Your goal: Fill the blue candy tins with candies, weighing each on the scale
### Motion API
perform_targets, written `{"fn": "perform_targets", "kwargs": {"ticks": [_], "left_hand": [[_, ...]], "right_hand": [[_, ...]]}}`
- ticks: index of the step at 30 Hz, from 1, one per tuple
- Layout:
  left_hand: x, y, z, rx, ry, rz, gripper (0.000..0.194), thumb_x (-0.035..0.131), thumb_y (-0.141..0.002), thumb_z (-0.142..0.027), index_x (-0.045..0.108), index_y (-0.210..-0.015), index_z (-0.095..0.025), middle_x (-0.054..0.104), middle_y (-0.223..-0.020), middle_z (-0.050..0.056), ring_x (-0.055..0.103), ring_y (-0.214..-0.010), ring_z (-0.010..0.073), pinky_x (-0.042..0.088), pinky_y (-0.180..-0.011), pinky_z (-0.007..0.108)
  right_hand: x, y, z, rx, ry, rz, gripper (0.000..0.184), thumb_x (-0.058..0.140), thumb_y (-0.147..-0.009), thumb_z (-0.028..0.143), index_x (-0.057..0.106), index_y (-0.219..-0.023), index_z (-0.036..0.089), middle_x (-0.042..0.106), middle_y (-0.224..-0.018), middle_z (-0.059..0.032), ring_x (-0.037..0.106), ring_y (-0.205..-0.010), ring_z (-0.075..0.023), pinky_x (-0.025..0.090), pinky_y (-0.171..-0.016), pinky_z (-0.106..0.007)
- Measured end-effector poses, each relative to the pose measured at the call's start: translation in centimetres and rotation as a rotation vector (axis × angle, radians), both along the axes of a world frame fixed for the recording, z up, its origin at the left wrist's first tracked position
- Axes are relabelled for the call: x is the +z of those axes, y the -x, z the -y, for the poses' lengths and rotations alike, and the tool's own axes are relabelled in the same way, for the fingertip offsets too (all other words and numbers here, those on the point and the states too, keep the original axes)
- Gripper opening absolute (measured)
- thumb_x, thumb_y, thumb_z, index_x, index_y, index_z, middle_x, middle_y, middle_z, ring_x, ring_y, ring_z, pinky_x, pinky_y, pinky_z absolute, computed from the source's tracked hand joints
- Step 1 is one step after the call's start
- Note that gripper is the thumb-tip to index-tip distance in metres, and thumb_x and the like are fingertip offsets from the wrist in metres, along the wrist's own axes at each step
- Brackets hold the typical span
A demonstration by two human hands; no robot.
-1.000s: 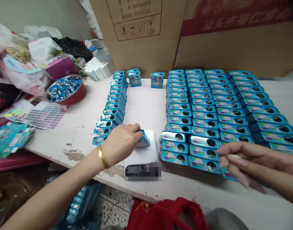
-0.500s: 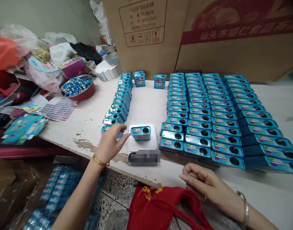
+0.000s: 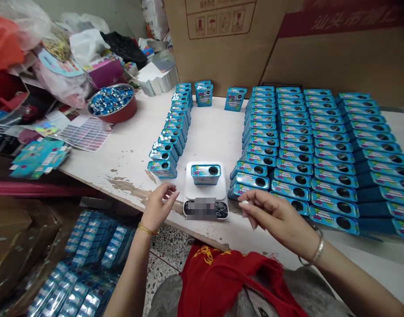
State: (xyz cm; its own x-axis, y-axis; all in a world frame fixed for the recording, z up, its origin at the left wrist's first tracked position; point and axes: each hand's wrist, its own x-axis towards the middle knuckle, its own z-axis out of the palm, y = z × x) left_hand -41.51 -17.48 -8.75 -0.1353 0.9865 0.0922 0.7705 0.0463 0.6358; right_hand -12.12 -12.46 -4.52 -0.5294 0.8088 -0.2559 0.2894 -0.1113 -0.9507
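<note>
A blue tin (image 3: 205, 175) with a round hole in its top stands upright on a white scale (image 3: 189, 187). My left hand (image 3: 158, 207) is left of the scale, thumb apart from loosely curled fingers, holding nothing. To the right of the scale, my right hand (image 3: 271, 215) pinches what looks like a small white candy (image 3: 243, 204) between thumb and fingers. It hovers by the near end of the rows of blue tins (image 3: 289, 176). Past my left hand runs another row of blue tins (image 3: 162, 166), with small white pieces on several tops. The scale's display is blurred out.
A red bowl (image 3: 122, 112) of blue-and-silver wrapped pieces sits at the back left, near a stack of white cards (image 3: 155, 83). Large cardboard boxes (image 3: 221, 61) wall off the back. More packed tins (image 3: 89, 242) lie below the table's left edge. Printed sheets (image 3: 79, 132) lie left.
My left hand has drawn back toward me from beside the tins and scale. My right hand has risen over the table toward the scale. The view has shifted; the tin remains on the scale.
</note>
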Motion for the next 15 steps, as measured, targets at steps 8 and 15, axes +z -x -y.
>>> {"fn": "perform_targets", "kwargs": {"ticks": [8,15], "left_hand": [[0.2,-1.2,-0.7,-0.041,-0.102,-0.006,0.013,0.050,-0.089,-0.031,0.057,-0.094,-0.021,0.063,-0.088,0.002,0.059,-0.077,0.0128,0.050,-0.068,0.026],[1.8,-3.3,-3.7,-0.210,-0.281,-0.204,0.056,0.059,-0.083,-0.042,0.038,-0.131,-0.024,0.050,-0.128,0.011,0.046,-0.119,0.0245,0.039,-0.099,0.041]], "right_hand": [[0.6,6.5,-6.2,0.017,-0.499,0.207,0.020,0.051,-0.087,0.031,0.066,-0.089,0.017,0.054,-0.058,0.0006,0.046,-0.055,-0.0129,0.034,-0.055,-0.026],[0.0,4.5,-6.1,-0.088,-0.490,0.201,0.035,0.047,-0.089,0.035,0.063,-0.112,0.014,0.065,-0.074,-0.0053,0.054,-0.063,-0.0163,0.041,-0.061,-0.028]]}}
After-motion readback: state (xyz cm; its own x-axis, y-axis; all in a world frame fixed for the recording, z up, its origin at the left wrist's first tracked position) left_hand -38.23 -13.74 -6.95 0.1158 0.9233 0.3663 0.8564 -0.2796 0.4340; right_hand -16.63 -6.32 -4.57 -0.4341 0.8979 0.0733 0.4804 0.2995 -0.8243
